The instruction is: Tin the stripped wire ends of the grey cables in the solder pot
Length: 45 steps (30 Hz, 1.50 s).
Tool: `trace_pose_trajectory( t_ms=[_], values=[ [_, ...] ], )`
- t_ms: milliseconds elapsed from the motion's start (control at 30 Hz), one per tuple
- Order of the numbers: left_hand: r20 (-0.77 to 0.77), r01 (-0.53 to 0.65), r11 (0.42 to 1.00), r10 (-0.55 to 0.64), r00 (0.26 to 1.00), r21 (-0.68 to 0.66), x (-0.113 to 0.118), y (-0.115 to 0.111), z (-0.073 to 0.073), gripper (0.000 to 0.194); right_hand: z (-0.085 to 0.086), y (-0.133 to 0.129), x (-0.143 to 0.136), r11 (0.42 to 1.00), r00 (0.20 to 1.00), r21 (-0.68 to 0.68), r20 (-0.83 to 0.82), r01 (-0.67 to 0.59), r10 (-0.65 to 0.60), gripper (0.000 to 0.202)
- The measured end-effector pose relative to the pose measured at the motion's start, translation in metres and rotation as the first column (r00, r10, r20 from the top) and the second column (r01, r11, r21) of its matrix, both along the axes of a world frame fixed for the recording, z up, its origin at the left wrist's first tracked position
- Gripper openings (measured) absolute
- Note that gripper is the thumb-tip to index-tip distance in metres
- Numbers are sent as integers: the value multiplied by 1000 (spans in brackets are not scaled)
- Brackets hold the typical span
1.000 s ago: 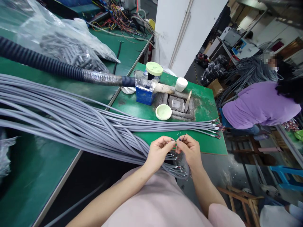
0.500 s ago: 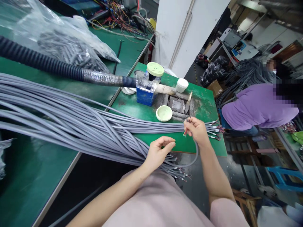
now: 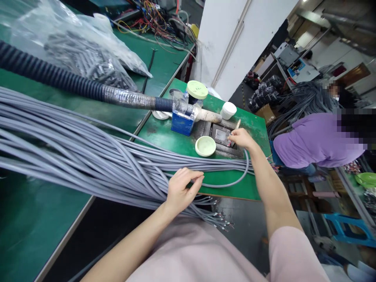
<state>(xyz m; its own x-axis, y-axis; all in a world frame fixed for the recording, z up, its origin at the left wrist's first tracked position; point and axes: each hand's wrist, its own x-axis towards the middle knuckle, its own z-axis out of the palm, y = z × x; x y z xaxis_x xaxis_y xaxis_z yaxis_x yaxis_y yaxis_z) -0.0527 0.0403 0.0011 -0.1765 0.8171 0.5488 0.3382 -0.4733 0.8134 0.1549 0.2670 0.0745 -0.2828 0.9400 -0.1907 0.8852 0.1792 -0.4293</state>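
We find the right hand pinching a grey cable near its end, beside the square plate; the left hand's fingers curve, slightly spread. We judge this positioning; steady control is required next.

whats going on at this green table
Someone's right hand is holding the end of a gray cable over a square metal-framed well in the table, with the cable looping back below. The left hand is raised in front of a big bundle of gray cables, with nothing visible in it. A pale green dish sits beside the well. Off to the right, a person in a purple top is near more cables.
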Motion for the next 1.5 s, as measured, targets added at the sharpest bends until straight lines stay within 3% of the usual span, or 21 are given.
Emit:
trace_pose_trajectory(
  t_ms=[233,467,733,933,1167,1333,1500],
  values=[
    [-4,24,1000,-24,1000,-13,-1,0,0,12,-8,18,-11,999,980,-24,193,-48,52,20],
    [1,37,999,-37,999,11,-1,1,4,15,-12,27,-13,998,956,-27,286,-61,66,21],
    [-15,34,999,-34,999,17,-1,1,5,14,-14,30,-19,998,953,-31,295,-64,70,25],
    [-37,27,1000,-26,999,13,-1,0,5,10,-10,27,-18,999,979,-42,201,-34,42,27],
    [-47,27,1000,-26,999,11,-1,1,4,9,24,-18,-3,991,998,-131,-58,-10,3,26],
    [-52,30,999,-30,998,10,-1,-1,1,12,47,-69,12,978,922,-204,-386,-38,-45,22],
    [-67,11,999,-15,998,-46,-1,-2,-2,8,62,-111,24,988,891,-156,-449,-7,-64,24]
  ],
)
